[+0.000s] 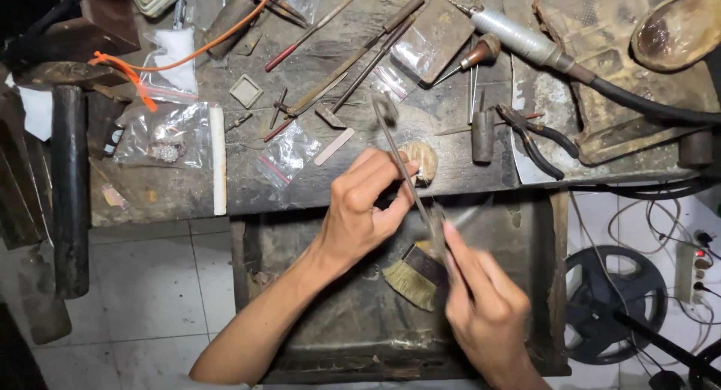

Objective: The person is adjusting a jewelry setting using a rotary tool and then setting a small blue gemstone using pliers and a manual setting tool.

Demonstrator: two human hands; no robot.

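My left hand (368,206) is closed against the bench peg (420,161) at the front edge of the workbench; whatever small piece its fingertips pinch is hidden. My right hand (481,304) grips the handle of a long thin file (402,161), which slants up and left past my left fingertips. The file and my right hand are blurred by motion. A flat brush with pale bristles (413,277) lies in the drawer tray just left of my right hand.
The worn wooden bench (248,187) holds several files and gravers, black pliers (537,138), small plastic bags (289,153), a rotary handpiece (518,37) with hose and a wooden bowl (680,26). An open drawer (526,232) sits below my hands. A foot pedal (616,304) lies on the tiled floor.
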